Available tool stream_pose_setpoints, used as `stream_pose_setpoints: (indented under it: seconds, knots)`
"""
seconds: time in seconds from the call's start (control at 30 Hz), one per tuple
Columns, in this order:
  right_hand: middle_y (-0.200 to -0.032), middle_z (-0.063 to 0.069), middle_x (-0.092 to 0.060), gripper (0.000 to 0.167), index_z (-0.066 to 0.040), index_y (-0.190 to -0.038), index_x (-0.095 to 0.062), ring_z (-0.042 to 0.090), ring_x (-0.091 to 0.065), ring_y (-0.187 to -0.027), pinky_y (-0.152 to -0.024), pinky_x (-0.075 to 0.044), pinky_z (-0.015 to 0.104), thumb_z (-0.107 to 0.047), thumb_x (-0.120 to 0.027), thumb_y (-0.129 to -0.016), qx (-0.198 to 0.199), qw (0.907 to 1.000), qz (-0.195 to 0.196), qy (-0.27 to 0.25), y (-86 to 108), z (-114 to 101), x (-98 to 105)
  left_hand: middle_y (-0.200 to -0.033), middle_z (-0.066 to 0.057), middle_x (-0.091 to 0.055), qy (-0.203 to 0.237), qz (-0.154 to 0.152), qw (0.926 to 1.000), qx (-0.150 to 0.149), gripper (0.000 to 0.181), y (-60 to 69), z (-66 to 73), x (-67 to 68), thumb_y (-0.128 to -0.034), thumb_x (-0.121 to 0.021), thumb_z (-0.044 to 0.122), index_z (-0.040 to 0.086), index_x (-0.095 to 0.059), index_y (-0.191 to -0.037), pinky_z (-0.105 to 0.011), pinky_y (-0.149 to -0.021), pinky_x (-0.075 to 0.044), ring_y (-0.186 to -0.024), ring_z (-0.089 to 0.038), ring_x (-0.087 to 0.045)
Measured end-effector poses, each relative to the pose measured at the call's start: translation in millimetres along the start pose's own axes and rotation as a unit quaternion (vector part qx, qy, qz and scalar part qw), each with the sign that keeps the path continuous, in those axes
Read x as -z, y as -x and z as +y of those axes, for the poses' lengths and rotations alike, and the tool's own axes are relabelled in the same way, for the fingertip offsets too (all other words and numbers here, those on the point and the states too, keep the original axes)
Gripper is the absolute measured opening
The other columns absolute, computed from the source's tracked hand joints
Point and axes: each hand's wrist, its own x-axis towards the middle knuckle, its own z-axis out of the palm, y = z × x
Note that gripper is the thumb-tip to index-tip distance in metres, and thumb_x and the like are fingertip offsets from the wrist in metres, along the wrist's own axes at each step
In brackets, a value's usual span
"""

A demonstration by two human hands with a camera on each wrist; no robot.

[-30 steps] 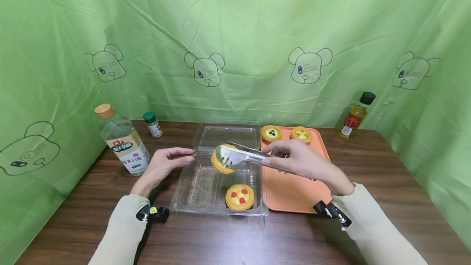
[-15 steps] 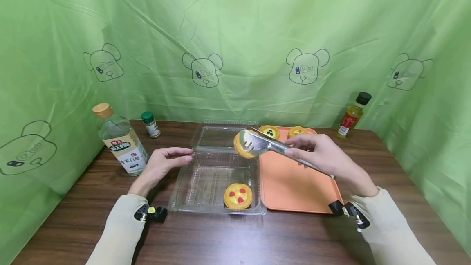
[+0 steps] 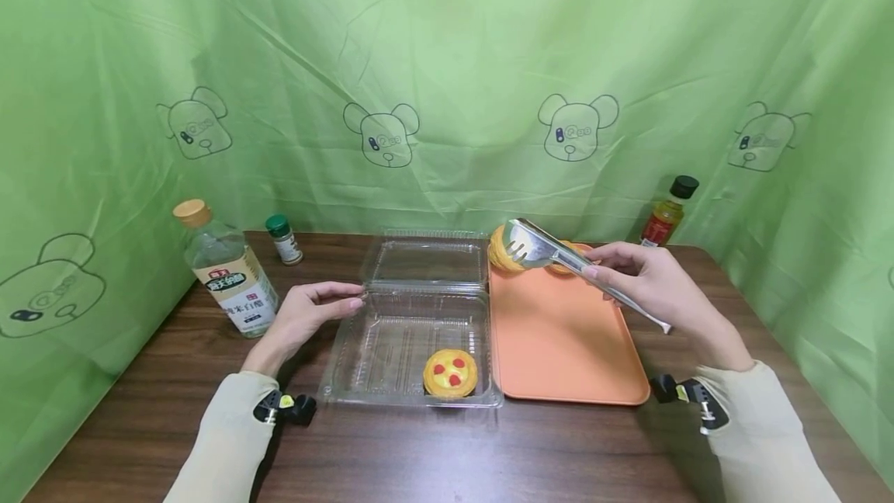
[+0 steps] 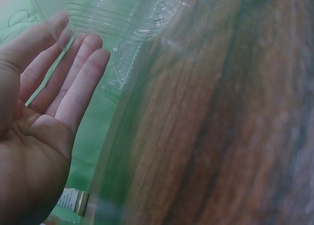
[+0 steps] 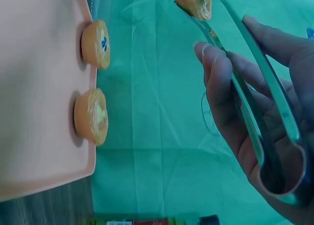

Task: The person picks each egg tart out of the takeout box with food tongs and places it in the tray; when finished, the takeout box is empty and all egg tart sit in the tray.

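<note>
My right hand [image 3: 653, 282] grips metal tongs [image 5: 273, 85] by their arms. A tart [image 5: 194, 1] sits between the tong heads, held up over the far left part of the orange tray [image 3: 559, 348]. In the right wrist view, a tart with dark berries [image 5: 95, 44] and a tart with pale yellow topping [image 5: 91, 117] stand on that tray. My left hand [image 3: 310, 324] pinches the left rim of a clear plastic clamshell box [image 3: 391, 398], near its hinge, between thumb and forefinger. Inside the box, at front right, lies a red-dotted tart [image 3: 450, 373].
A large vinegar bottle [image 3: 240, 293] and a green-capped shaker [image 3: 286, 243] stand at the left. Behind the tray on the right is a small black-capped bottle [image 3: 667, 216]. The box lid [image 3: 429, 262] lies folded back. A green curtain [image 3: 475, 45] surrounds the wooden table [image 3: 503, 456].
My right hand has moved right and away with the tongs, carrying the tart from above the box to above the tray's far left corner. My left hand has stayed at the box rim.
</note>
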Motion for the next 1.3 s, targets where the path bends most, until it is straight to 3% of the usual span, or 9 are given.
stream_pose_setpoints:
  seconds: [0.4, 0.53, 0.8, 1.3]
  knots:
    - [-0.099, 0.011, -0.078, 0.035, -0.007, -0.125, -0.074, 0.025, -0.073, -0.078, -0.065, -0.064, 0.039, -0.032, -0.077, -0.101, -0.037, 0.9990, -0.011, -0.023, -6.1, 19.4, 1.0, -0.116, -0.006, -0.079, -0.007, 0.008, 0.9999, -0.002, 0.038, 4.5, -5.3, 2.1, -0.0916, -0.088, 0.026, 0.007, -0.079, -0.123, -0.026, -0.091, -0.056, -0.110, -0.015, -0.072]
    - [-0.097, 0.011, -0.078, 0.034, -0.005, -0.124, -0.074, 0.024, -0.074, -0.076, -0.063, -0.063, 0.038, -0.031, -0.077, -0.101, -0.036, 0.9990, -0.016, -0.021, -9.5, 25.4, -2.7, -0.117, -0.006, -0.079, -0.005, 0.011, 0.9999, -0.002, 0.038, 5.1, -5.4, 3.1, -0.0916, -0.088, 0.024, 0.006, -0.079, -0.123, -0.025, -0.091, -0.056, -0.111, -0.014, -0.071]
    - [-0.084, 0.008, -0.074, 0.033, -0.005, -0.120, -0.074, 0.034, -0.070, -0.068, -0.056, -0.058, 0.035, -0.030, -0.079, -0.100, -0.056, 0.9981, -0.028, -0.001, -9.6, 37.7, -10.2, -0.116, -0.006, -0.079, -0.011, 0.002, 0.9999, -0.005, 0.038, 2.6, -3.8, 1.8, -0.0915, -0.088, 0.025, 0.005, -0.079, -0.123, -0.025, -0.091, -0.056, -0.110, -0.014, -0.071]
    - [-0.082, 0.025, -0.068, 0.030, -0.003, -0.119, -0.074, 0.020, -0.062, -0.062, -0.051, -0.053, 0.033, -0.026, -0.077, -0.101, -0.082, 0.9931, -0.072, -0.043, -8.8, 53.2, -13.9, -0.115, -0.006, -0.079, -0.015, -0.001, 0.9998, -0.011, 0.037, -1.2, -2.3, 0.5, -0.0921, -0.087, 0.023, 0.004, -0.078, -0.123, -0.025, -0.090, -0.056, -0.109, -0.013, -0.071]
